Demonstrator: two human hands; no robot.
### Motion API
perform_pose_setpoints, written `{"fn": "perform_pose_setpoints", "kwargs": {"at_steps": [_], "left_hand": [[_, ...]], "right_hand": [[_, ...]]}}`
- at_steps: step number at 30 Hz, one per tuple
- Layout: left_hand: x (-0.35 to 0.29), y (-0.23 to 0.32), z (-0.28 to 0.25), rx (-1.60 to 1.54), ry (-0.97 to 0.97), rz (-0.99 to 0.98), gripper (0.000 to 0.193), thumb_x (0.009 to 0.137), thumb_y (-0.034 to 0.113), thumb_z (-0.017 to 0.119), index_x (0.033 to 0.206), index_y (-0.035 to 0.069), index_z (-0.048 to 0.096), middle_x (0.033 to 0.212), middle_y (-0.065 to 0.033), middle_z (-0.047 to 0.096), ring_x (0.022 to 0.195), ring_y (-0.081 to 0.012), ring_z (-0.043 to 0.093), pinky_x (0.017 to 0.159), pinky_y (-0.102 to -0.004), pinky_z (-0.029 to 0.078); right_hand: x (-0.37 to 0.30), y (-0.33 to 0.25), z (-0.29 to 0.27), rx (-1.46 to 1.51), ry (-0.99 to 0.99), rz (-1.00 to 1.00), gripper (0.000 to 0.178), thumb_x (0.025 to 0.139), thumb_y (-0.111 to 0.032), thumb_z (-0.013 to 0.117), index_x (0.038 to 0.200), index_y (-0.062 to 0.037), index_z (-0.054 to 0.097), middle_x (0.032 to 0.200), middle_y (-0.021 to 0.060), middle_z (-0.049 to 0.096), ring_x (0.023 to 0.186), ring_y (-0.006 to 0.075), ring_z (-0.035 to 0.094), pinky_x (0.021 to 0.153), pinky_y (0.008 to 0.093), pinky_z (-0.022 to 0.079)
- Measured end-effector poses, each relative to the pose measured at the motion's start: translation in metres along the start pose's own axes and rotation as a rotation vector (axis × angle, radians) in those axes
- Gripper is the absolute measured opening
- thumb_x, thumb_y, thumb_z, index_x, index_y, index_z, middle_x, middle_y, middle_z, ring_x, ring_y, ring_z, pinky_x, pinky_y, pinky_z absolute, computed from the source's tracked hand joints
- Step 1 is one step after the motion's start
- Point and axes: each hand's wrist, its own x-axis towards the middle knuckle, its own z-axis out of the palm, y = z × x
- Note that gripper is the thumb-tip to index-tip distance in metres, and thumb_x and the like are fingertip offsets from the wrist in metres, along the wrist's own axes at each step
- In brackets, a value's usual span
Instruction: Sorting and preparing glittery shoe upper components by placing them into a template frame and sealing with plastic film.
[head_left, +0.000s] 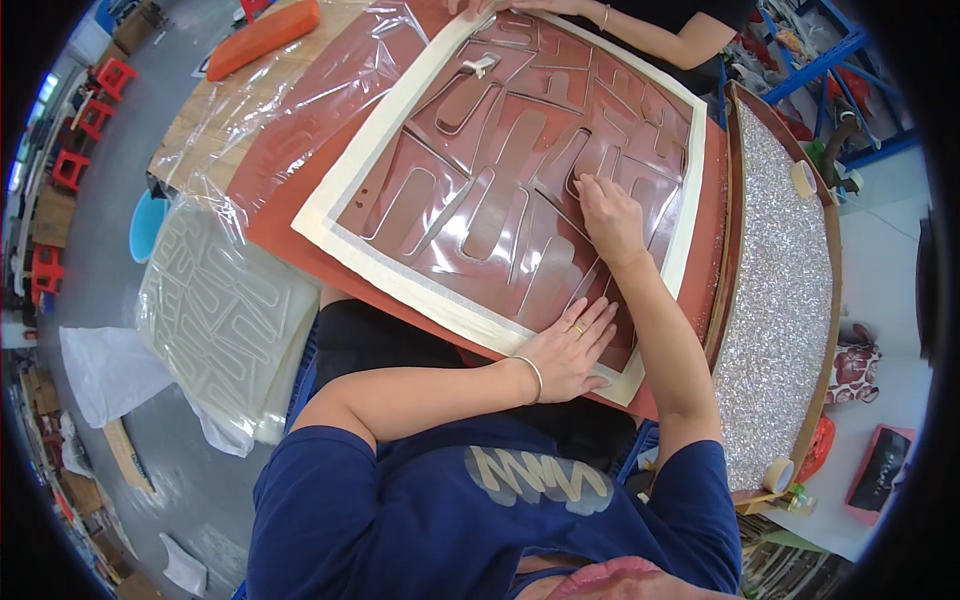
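A clear plastic sheet [555, 150] with rounded, finger-like cut-outs lies over a reddish-brown mat, edged by a cream tape border [420, 290]. My left hand [572, 350] rests flat across the near edge of the sheet and border, fingers stretched out, a ring on one finger. Farther in, my right hand [608, 215] presses down on the sheet at the end of a long cut-out, its fingers pinched together. Whatever is between those fingertips is too small or hidden to make out. A small whitish piece [480, 66] lies on the far left of the sheet.
A co-worker's arm [655, 38] reaches over the far edge. At the right stands a long tray of glittering small pieces [775, 300] with tape rolls [803, 178] on its rim. Stacked clear cut-out sheets [220, 300] hang at the left, below an orange roll-like object [262, 38].
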Motion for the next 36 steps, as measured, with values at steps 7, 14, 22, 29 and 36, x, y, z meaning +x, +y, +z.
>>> {"fn": "perform_pose_setpoints", "kwargs": {"at_steps": [7, 14, 22, 29, 36], "left_hand": [[0.0, -0.003, 0.0, 0.007, -0.057, -0.004, 0.066, 0.091, 0.045, 0.043, 0.133, -0.006, 0.042, 0.144, -0.0259, 0.03, 0.138, -0.0381, 0.021, 0.112, -0.0471, 0.014], [-0.003, -0.005, -0.001, -0.039, -0.057, -0.023, 0.063, 0.09, 0.041, 0.045, 0.132, -0.005, 0.042, 0.143, -0.0251, 0.032, 0.138, -0.0388, 0.02, 0.113, -0.0472, 0.01], [-0.006, -0.007, 0.009, -0.056, -0.064, -0.024, 0.059, 0.092, 0.039, 0.042, 0.132, -0.004, 0.043, 0.142, -0.0238, 0.034, 0.138, -0.038, 0.02, 0.113, -0.0483, 0.009], [-0.038, -0.014, -0.015, -0.721, -0.13, 0.282, 0.025, 0.085, 0.018, 0.055, 0.104, 0.002, 0.061, 0.101, -0.0149, 0.062, 0.094, -0.0312, 0.06, 0.082, -0.0399, 0.048], [-0.036, -0.129, -0.128, 0.01, 0.529, 0.055, 0.03, 0.083, 0.014, 0.057, 0.11, 0.003, 0.058, 0.106, -0.0121, 0.061, 0.102, -0.0291, 0.058, 0.087, -0.0388, 0.045]], "right_hand": [[-0.001, 0.0, -0.001, -0.09, -0.124, -0.103, 0.013, 0.085, -0.012, 0.056, 0.095, -0.004, 0.057, 0.081, 0.006, 0.058, 0.072, 0.0202, 0.06, 0.06, 0.031, 0.05], [0.005, -0.011, -0.001, -0.055, -0.164, -0.022, 0.011, 0.083, -0.013, 0.057, 0.089, -0.004, 0.06, 0.082, 0.0072, 0.058, 0.074, 0.0232, 0.058, 0.066, 0.0332, 0.049], [0.048, -0.075, -0.036, -0.086, -0.049, -0.104, 0.029, 0.081, -0.022, 0.064, 0.105, -0.0053, 0.063, 0.102, 0.0113, 0.061, 0.094, 0.0326, 0.057, 0.08, 0.0373, 0.047], [0.015, -0.107, -0.034, 0.308, -0.344, -0.057, 0.035, 0.076, -0.029, 0.07, 0.099, -0.0032, 0.063, 0.106, 0.0137, 0.059, 0.091, 0.0315, 0.057, 0.08, 0.0392, 0.047], [0.005, -0.105, -0.03, 0.174, -0.538, -0.317, 0.026, 0.079, -0.019, 0.061, 0.101, -0.0035, 0.063, 0.098, 0.0117, 0.062, 0.089, 0.0267, 0.059, 0.074, 0.0372, 0.05]]}}
